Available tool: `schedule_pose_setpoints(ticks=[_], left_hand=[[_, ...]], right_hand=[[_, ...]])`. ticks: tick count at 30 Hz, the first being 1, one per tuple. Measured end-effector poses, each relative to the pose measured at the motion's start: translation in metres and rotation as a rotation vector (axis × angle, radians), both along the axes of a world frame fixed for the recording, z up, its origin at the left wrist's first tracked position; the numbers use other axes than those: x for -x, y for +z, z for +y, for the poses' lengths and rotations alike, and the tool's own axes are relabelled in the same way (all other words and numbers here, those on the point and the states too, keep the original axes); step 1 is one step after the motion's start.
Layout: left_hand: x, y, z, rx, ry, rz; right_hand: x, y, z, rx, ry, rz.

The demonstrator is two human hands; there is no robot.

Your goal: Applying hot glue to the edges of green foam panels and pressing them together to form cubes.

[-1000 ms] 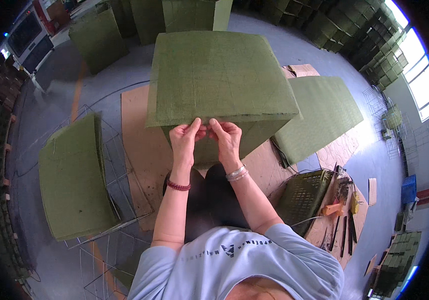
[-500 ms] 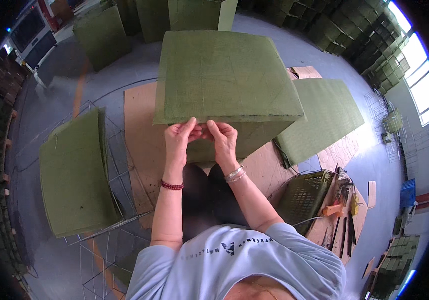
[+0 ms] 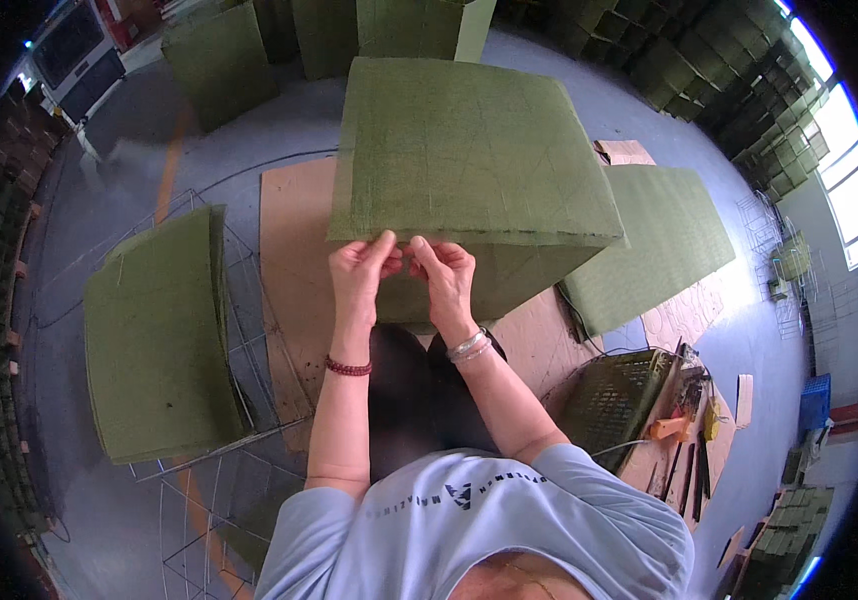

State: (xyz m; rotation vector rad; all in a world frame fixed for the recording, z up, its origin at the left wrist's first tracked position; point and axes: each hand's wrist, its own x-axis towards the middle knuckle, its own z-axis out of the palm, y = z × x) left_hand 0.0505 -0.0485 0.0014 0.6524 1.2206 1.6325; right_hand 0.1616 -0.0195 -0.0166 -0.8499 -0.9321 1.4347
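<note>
A large box covered in green mesh fabric [image 3: 479, 150] stands in front of me, its top panel overhanging the near side as a thin edge. My left hand [image 3: 361, 272] pinches that near edge, left of its middle, thumb on top and fingers curled beneath. Close beside it, my right hand [image 3: 441, 275] is closed at the same edge, thumb and fingers pressed together. The fingertips of both hands almost meet. Whatever lies under the edge between them is hidden.
Cardboard [image 3: 294, 215] lies under the box. Stacked green panels [image 3: 164, 340] rest on wire frames at left; another green panel [image 3: 654, 240] lies at right. Near my right side are a green plastic basket [image 3: 617, 395], an orange-handled tool [image 3: 671, 428] and several dark strips. Green boxes [image 3: 404, 30] stand behind.
The view has shifted, so the box and surroundings appear slightly farther right. Both hands stay at the box's near edge, with the edge sitting slightly farther right relative to them.
</note>
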Motion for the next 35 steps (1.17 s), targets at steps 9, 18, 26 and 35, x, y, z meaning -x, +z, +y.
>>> schedule_pose_setpoints(ticks=[9, 18, 26, 35], left_hand=[[0.012, -0.006, 0.002, -0.081, 0.045, -0.012], [0.028, 0.004, -0.007, -0.055, 0.092, 0.017], [0.037, -0.002, -0.005, -0.066, 0.034, 0.094], [0.046, -0.003, 0.001, -0.206, 0.043, 0.092]], right_hand=[[0.018, 0.011, -0.002, -0.01, -0.068, 0.088], [0.031, 0.012, -0.009, 0.033, 0.022, 0.034], [0.036, -0.001, -0.003, -0.003, 0.021, -0.037], [0.027, 0.007, -0.004, -0.03, 0.017, -0.01]])
